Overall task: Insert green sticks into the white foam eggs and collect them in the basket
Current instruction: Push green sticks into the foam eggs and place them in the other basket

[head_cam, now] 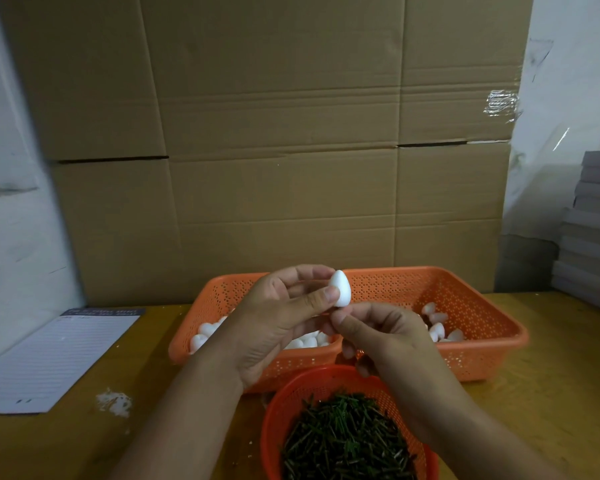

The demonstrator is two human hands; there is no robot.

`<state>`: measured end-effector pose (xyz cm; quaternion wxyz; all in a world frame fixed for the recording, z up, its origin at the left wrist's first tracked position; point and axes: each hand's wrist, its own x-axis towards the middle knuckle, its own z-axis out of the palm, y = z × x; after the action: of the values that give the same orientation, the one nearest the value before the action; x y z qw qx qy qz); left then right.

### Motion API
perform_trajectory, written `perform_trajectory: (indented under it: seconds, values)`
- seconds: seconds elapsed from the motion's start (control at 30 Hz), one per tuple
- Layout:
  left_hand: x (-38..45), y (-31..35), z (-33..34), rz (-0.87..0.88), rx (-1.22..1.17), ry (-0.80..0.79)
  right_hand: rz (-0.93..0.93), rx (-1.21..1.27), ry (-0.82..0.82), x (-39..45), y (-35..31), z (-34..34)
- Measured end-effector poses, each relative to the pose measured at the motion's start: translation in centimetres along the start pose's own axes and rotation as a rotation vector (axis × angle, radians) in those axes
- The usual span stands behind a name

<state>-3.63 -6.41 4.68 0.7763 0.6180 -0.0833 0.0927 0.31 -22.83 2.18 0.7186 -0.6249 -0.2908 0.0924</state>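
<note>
Head view. Held a single white foam egg [340, 289] upright, pointed end up, above the orange rectangular basket [478, 303], pinched between thumb and curled fingers of the left hand [274, 323]. Met at its lower end by the right hand [388, 341], thumb and forefinger pressed together just under the egg, touching its base; whether a green stick sat in that pinch could not be told, hidden by the fingertips. Other right fingers curled loosely downward over the basket's near wall.

Directly behind and beneath both hands, the perforated orange basket, holding loose white foam eggs [309, 341] in two visible clusters: one to the left of and under the left hand, one [439, 327] beyond the right hand. Exact count not possible, many hidden by the hands; more than ten showing. No sticks visible on any of them at this size.

Nearer than the hands, below the right wrist, a round red perforated bowl [281, 410] heaped with short green sticks [347, 441], far too many to count, partly cut off by the bottom edge.

Left of the left forearm, a small patch of white foam crumbs [115, 403] on the yellow wooden table [551, 393]; farther left, one lined notepad [49, 358]. Beyond the basket, a wall of cardboard boxes [274, 133]. Far right of the right hand, a stack of grey boards [593, 230].
</note>
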Motion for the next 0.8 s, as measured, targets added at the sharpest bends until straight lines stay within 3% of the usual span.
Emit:
perform_trajectory:
  seconds: [0.2,0.4,0.8]
  values:
    - [-0.11,0.00,-0.13,0.028,0.121,-0.008,0.000,-0.020,0.029,0.08,0.25,-0.08]
    - [-0.07,-0.20,-0.22,0.028,0.096,-0.064,-0.024,-0.086,0.018,0.14,0.07,-0.39]
    - [0.13,-0.36,-0.60,0.007,0.123,-0.138,0.104,-0.011,-0.128,0.30,-0.24,-0.79]
